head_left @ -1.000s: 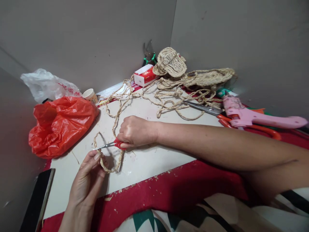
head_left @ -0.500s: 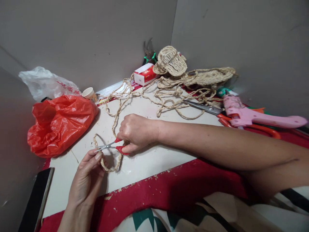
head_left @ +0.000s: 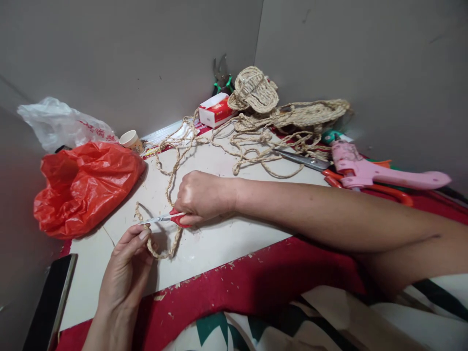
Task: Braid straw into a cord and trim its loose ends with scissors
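Observation:
Between thumb and fingers, my left hand (head_left: 126,261) pinches a braided straw cord (head_left: 163,254), whose loose end sticks up beyond the fingertips. My right hand (head_left: 199,197) grips small red-handled scissors (head_left: 159,219), its fingers closed round the handles. The blades point left and meet the cord right at my left fingertips; they look nearly closed. From there the cord curves down and back up in a loop toward my right hand. More cord runs from behind that hand to the tangle at the back. Whether the cord is cut through, I cannot tell.
A red plastic bag (head_left: 87,187) and paper cup (head_left: 131,141) stand left, above a black phone-like slab (head_left: 51,297). Behind lie a tissue pack (head_left: 215,112), pruning shears (head_left: 222,78) and woven straw pieces (head_left: 256,90). Large scissors (head_left: 307,158) and a pink glue gun (head_left: 387,173) lie right.
The scissor blades have closed, and the handles have come together in my right hand. My left hand keeps its pinch on the cord. The whole view has shifted slightly.

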`<action>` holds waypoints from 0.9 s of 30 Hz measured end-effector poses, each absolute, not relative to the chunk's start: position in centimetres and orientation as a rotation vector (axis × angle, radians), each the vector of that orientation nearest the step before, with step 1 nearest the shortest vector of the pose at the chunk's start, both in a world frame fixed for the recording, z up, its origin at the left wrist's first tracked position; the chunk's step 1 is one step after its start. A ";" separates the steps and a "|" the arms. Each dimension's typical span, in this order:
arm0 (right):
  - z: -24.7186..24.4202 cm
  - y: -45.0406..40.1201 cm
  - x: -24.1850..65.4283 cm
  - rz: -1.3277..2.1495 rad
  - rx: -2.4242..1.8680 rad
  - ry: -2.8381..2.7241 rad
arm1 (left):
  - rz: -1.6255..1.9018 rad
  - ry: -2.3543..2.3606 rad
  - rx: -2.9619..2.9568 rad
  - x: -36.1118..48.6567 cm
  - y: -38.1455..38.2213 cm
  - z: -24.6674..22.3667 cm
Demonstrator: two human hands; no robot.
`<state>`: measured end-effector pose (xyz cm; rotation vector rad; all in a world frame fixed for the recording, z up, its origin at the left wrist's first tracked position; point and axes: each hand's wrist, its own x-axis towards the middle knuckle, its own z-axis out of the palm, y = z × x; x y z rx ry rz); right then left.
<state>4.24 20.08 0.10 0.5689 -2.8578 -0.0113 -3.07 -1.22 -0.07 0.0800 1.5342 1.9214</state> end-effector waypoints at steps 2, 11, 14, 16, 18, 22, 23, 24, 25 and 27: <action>0.1 20.2 4.3 -0.002 0.578 -2.836 | 1.932 1.539 0.063 -3.0 -1.2 0.2; 0.1 20.2 4.4 0.083 0.544 -2.811 | 1.934 1.520 0.088 -3.3 -1.5 0.1; 0.2 20.1 4.4 0.083 0.529 -2.835 | 1.915 1.519 0.097 -3.2 -1.5 0.0; 0.3 20.0 4.5 0.074 0.515 -2.849 | 1.911 1.506 0.106 -3.1 -1.4 -0.1; 0.4 20.0 4.5 0.063 0.510 -2.862 | 1.917 1.499 0.098 -3.0 -1.3 -0.1; 0.4 19.9 4.5 0.054 0.522 -2.879 | 1.923 1.481 0.089 -3.2 -1.2 -0.3; 0.4 19.9 4.5 0.048 0.526 -2.881 | 1.920 1.479 0.093 -3.3 -1.2 -0.4; 0.5 19.9 4.5 0.041 0.529 -2.881 | 1.913 1.479 0.096 -3.3 -1.2 -0.5; 0.5 19.9 4.5 0.034 0.530 -2.882 | 1.909 1.482 0.101 -3.4 -1.2 -0.5; 0.5 19.8 4.5 0.024 0.534 -2.884 | 1.901 1.486 0.115 -3.4 -1.3 -0.6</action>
